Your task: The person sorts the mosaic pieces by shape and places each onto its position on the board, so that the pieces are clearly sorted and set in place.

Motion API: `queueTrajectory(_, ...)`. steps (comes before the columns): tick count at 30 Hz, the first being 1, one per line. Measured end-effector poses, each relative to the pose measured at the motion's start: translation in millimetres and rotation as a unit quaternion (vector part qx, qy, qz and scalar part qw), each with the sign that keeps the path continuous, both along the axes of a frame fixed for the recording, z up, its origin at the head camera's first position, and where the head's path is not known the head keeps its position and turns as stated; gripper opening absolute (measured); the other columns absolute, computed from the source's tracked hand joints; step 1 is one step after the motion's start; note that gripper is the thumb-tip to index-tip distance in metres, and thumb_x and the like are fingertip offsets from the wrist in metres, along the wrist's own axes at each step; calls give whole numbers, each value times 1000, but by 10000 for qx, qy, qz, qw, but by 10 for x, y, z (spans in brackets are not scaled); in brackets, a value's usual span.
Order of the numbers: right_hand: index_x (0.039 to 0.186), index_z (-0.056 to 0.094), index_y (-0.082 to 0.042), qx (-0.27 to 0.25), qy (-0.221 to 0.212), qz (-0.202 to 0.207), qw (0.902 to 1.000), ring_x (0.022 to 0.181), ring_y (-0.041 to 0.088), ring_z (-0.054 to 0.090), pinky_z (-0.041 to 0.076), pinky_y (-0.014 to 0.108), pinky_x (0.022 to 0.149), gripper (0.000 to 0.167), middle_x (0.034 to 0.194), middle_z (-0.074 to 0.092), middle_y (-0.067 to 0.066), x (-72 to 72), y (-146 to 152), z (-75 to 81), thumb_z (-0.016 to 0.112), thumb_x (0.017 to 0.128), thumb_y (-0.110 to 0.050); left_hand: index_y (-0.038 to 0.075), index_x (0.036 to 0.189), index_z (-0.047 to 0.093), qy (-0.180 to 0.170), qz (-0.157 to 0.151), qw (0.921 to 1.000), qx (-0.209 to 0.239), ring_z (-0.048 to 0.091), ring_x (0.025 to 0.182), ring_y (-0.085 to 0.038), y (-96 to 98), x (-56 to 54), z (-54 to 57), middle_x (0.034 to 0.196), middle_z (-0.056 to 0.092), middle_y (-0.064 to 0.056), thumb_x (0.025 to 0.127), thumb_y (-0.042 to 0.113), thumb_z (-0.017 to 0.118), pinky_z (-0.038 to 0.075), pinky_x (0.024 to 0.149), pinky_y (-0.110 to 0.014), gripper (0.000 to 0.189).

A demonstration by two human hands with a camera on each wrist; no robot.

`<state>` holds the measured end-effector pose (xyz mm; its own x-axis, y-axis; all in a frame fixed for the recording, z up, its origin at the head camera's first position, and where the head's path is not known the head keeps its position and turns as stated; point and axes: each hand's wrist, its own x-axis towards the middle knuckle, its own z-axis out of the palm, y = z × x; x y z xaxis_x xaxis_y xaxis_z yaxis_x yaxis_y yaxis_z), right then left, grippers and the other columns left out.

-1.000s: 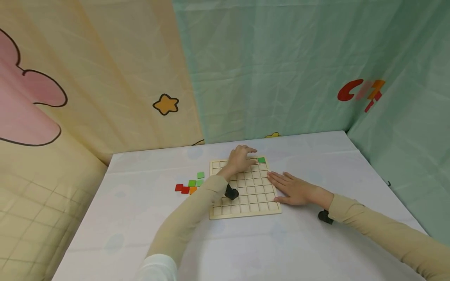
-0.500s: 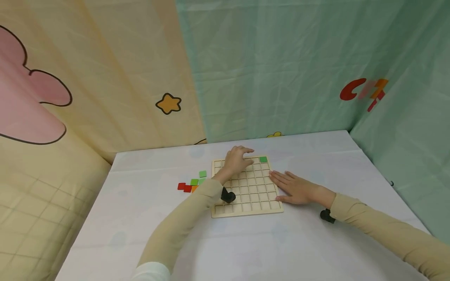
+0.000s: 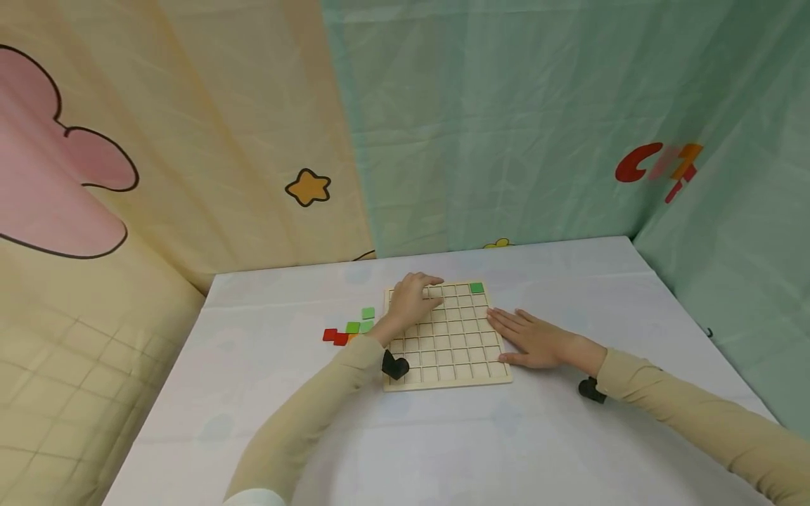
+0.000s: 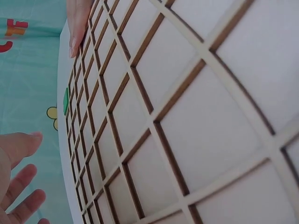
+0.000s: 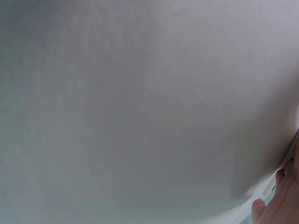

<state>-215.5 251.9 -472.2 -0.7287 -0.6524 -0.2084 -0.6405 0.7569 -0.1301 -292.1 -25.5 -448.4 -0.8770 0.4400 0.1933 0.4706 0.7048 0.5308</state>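
Note:
A pale wooden grid board (image 3: pixel 452 337) lies on the table, with one dark green square tile (image 3: pixel 477 287) in its far right corner cell. Over the board's upper left part hovers my left hand (image 3: pixel 410 302), fingers and thumb apart and nothing between them; the left wrist view shows the spread fingertips (image 4: pixel 29 200) beside the grid. My right hand (image 3: pixel 531 341) lies flat with straight fingers against the board's right edge. Left of the board are loose tiles: red tiles (image 3: pixel 330 334), a bright green tile (image 3: pixel 352 327), a light green tile (image 3: pixel 368 313) and an orange tile partly hidden by the left arm.
A white cloth covers the table (image 3: pixel 443 450). Behind it hang a cream curtain (image 3: pixel 253 126) and a green curtain (image 3: pixel 506 126). Black wrist cameras sit under each wrist, the left camera (image 3: pixel 395 365) over the board's near left corner.
My left hand has moved left across the board, away from the dark green tile and toward the loose tiles. The right hand stays at the board's edge. The head view has shifted slightly.

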Motion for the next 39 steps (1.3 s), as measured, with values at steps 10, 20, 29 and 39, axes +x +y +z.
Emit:
queueTrajectory(10,153,16,-2,-71,87,51,9999,148,33,15,16,57,116,79,161,12,15,-1,-14,31,38,99,-54,13,123,66,189,294,9994,2,55,114,-29,-274,11,-17,123,65,-7,86,21,73,43,94,-48,39)
queueTrajectory(20,153,15,-2,2,114,66,9999,148,34,15,17,57,116,80,161,12,15,-17,-30,40,37,98,-56,15,122,67,-1,775,9970,-27,54,114,-27,-576,10,-22,121,66,-6,86,21,73,43,94,-44,37)
queueTrajectory(29,154,14,-4,87,15,-46,10000,149,31,13,16,55,117,81,162,10,14,-25,-10,73,38,98,-57,16,122,67,-115,1100,9938,67,53,117,-27,-777,34,-19,123,65,-7,86,21,72,40,100,-45,37)
queueTrajectory(39,153,18,-2,-239,158,86,9996,147,34,17,19,59,114,80,160,16,17,26,-1,0,41,98,-55,14,123,66,-249,1362,9903,144,55,114,-28,-1010,41,-56,118,66,-9,85,21,73,42,98,-46,39)
